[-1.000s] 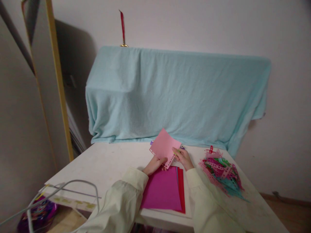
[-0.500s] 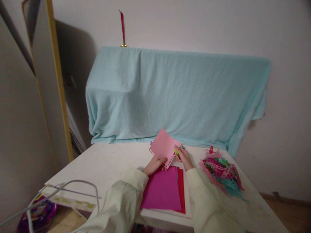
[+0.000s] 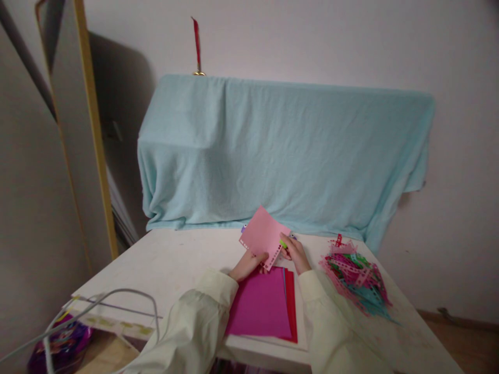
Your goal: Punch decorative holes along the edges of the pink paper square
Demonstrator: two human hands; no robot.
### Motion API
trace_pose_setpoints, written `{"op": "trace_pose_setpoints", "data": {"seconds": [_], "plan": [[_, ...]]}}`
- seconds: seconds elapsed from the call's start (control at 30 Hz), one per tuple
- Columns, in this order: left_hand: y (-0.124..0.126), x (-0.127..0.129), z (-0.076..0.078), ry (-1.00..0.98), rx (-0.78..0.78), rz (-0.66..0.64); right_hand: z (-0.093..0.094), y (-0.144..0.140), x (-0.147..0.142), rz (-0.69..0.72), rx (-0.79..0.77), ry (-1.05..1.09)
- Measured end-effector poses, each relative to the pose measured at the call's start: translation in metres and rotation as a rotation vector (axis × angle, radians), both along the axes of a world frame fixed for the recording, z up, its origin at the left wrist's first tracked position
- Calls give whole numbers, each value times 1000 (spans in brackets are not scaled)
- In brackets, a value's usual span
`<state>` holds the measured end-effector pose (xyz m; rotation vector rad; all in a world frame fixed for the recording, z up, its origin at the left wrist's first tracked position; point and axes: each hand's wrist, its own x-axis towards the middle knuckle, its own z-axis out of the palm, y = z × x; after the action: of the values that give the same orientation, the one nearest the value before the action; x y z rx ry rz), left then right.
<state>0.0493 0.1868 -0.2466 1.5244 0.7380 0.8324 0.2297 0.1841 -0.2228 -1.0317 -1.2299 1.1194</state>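
My left hand (image 3: pixel 247 266) pinches the lower edge of a light pink paper sheet (image 3: pixel 263 235) with a punched, lacy border, holding it tilted above the white table (image 3: pixel 175 265). At the sheet's right edge my right hand (image 3: pixel 295 253) grips a small green tool (image 3: pixel 283 243), mostly hidden behind the paper. Below both hands lies a stack of coloured paper (image 3: pixel 262 305), magenta on top with red showing along its right side.
A heap of punched paper strips (image 3: pixel 356 278) in pink, green and teal lies at the table's right. A light blue cloth (image 3: pixel 280 150) drapes a bulky shape against the wall behind. Grey wire loops (image 3: pixel 97 301) and a purple bundle (image 3: pixel 62 337) sit at lower left.
My right hand has crept slightly left along the pink sheet's edge, and the green tool now shows beside it. My left hand and the sheet stay almost still.
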Motion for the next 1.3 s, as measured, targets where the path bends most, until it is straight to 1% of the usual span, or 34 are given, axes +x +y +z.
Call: {"op": "trace_pose_setpoints", "data": {"seconds": [0.13,0.27,0.37,0.47,0.57,0.7,0.77,0.83,0.93,1.0,1.1,1.17,1.3], "plan": [[1,0,-2,-11,6,6,1,0,0,0,2,7],[0,0,-2,-18,13,4,2,-1,0,-29,9,18],[0,0,-1,-5,7,30,4,-1,0,-43,17,16],[-1,-1,2,44,1,106,5,-2,0,-43,12,20],[-1,-3,6,95,43,203,5,-1,1,-58,-12,24],[0,-5,12,138,87,371,5,-1,2,-89,-22,32],[2,-6,12,132,95,452,6,-1,2,-107,-17,34],[5,-6,9,114,100,493,7,-2,3,-129,-5,36],[10,-6,2,67,95,494,11,-4,1,-129,11,23],[13,-6,-2,48,98,515,14,-6,-2,-88,21,-4],[15,-8,-6,51,112,592,15,-7,-8,20,27,-62],[15,-8,-7,65,111,624,12,-7,-11,114,2,-102],[14,-9,-4,82,84,613,-1,-6,-14,297,-75,-186]]}}
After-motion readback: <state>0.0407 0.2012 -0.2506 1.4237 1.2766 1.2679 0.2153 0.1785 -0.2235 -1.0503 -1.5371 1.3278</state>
